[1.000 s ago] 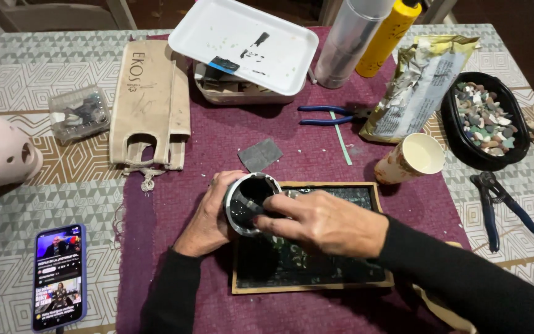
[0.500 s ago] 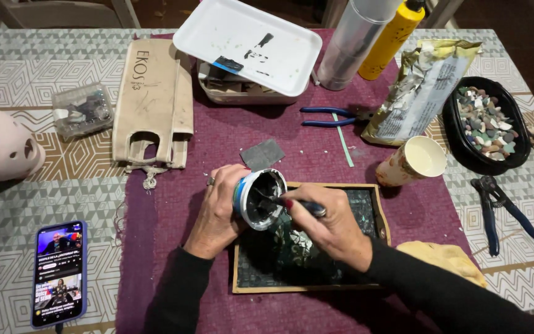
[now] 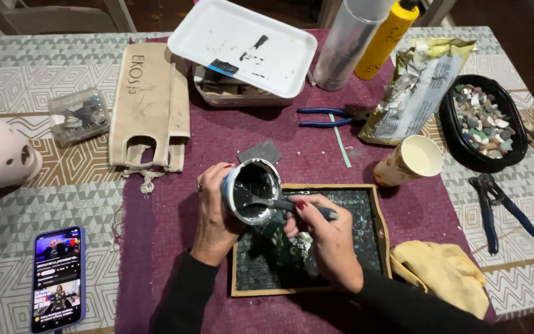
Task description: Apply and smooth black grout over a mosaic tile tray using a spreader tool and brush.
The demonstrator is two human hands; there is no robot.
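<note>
Purple cloth covers the table (image 3: 44,68). Above the mosaic tray (image 3: 375,216), the left hand (image 3: 214,210) wraps its grip around a tilted round tub (image 3: 251,190), mouth facing up-right. The right hand (image 3: 326,238) pinches a spatula (image 3: 279,203) lying left-right, tip inside. A paper cup (image 3: 412,161) and blue pliers (image 3: 322,117) lie near.

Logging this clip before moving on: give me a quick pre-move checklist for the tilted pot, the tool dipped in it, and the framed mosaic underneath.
1. Left hand wraps the pot: ok.
2. Right hand grips the tool: ok.
3. Tool tip inside the pot: ok.
4. Pot tilted, mouth over the framed mosaic: ok.
5. How much dark paste is on the tool tip: cannot tell.
6. Paper cup standing apart from the frame: ok.
</note>
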